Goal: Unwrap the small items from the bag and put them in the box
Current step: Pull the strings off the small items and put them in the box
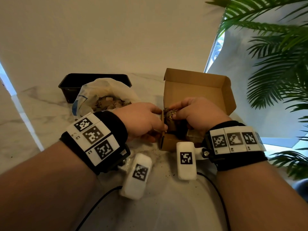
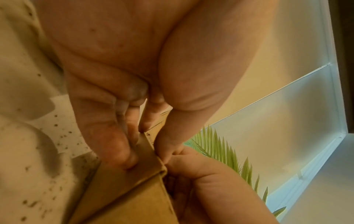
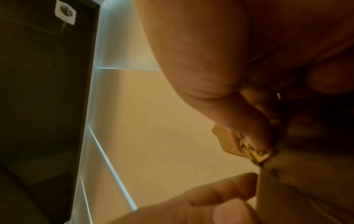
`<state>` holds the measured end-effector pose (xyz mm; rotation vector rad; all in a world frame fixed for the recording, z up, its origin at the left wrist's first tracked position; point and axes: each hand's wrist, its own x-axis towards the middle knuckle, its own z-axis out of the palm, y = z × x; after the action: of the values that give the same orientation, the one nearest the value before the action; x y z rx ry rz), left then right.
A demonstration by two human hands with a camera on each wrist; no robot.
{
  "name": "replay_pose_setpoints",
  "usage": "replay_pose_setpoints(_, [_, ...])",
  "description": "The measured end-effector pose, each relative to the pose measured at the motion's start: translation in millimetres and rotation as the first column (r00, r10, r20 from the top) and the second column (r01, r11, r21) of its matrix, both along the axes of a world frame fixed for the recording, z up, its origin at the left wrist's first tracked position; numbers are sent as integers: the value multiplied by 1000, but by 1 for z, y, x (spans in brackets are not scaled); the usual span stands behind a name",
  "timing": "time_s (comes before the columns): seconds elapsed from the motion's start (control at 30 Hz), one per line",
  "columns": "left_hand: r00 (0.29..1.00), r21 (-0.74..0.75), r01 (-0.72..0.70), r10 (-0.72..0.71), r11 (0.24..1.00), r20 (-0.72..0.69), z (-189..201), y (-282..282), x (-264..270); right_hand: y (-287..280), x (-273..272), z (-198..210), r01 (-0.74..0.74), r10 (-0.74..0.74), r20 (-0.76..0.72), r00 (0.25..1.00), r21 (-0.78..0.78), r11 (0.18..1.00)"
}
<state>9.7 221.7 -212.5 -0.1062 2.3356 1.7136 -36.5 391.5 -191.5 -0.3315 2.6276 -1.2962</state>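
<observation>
An open cardboard box (image 1: 196, 90) stands on the table with its lid raised at the back. My left hand (image 1: 155, 117) pinches the box's left wall (image 2: 124, 189), fingers (image 2: 122, 145) outside and thumb over the top edge. My right hand (image 1: 181, 109) holds a small item (image 1: 170, 114) in brownish wrapping just over the box's left side. In the right wrist view the thumb and fingers pinch a small brass-coloured piece (image 3: 254, 153). What lies inside the box is mostly hidden by my hands. A white plastic bag (image 1: 93, 92) with several brown wrapped items lies open to the left.
A black plastic tray (image 1: 75, 80) stands behind the bag. Brown crumbs (image 1: 158, 157) are scattered on the white marble table (image 1: 41, 105) in front of the box. A green palm plant (image 1: 275, 64) hangs over the right side. Black cables run toward me.
</observation>
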Motion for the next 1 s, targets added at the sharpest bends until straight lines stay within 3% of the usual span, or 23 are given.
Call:
replay_pose_setpoints(0.2, [1000, 16, -8, 8, 1000, -5, -1, 1, 0, -8, 2, 3, -13, 8, 37, 999, 147, 989])
replay_pose_setpoints(0.43, [1000, 24, -23, 23, 999, -2, 0, 1, 0, -10, 5, 5, 22, -30, 107, 994, 79, 997])
replay_pose_setpoints(0.6, [1000, -5, -20, 21, 1000, 11, 1, 1, 1, -4, 8, 7, 90, -88, -28, 996, 75, 993])
replay_pose_setpoints(0.8, [1000, -30, -14, 14, 999, -1, 1, 1, 1, -11, 11, -6, -31, 24, 99, 995, 71, 997])
replay_pose_setpoints(1.0, [1000, -35, -1, 1, 999, -4, -1, 2, -1, -18, 13, -6, -75, 70, 51, 996, 104, 992])
